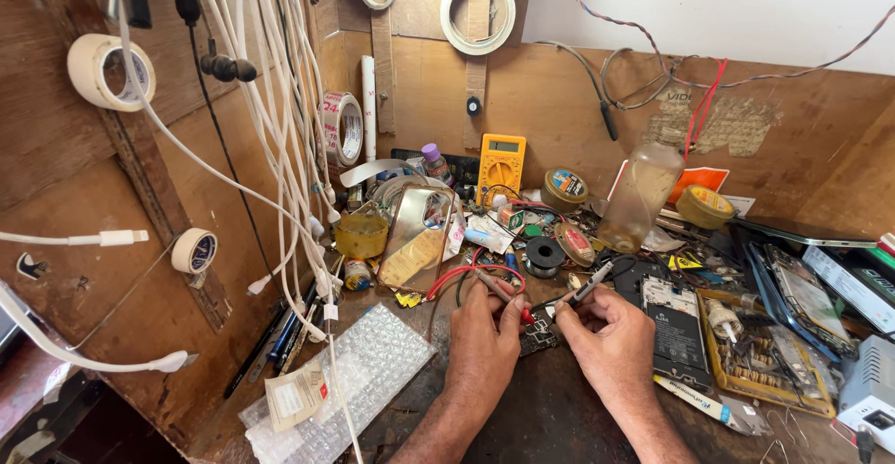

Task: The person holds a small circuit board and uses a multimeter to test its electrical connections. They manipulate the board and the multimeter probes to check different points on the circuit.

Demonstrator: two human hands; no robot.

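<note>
Near the front edge of the workbench (559,417), the left hand (483,338) is gripping the red probe (503,294) and the right hand (611,338) the black probe (583,289), both tips needing steady, light contact on the small circuit board (539,333) lying between them.

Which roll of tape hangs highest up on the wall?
The big white tape ring at the top centre, hung over a wooden strip. The cream roll on the left wall and the printed roll hang lower.
</note>
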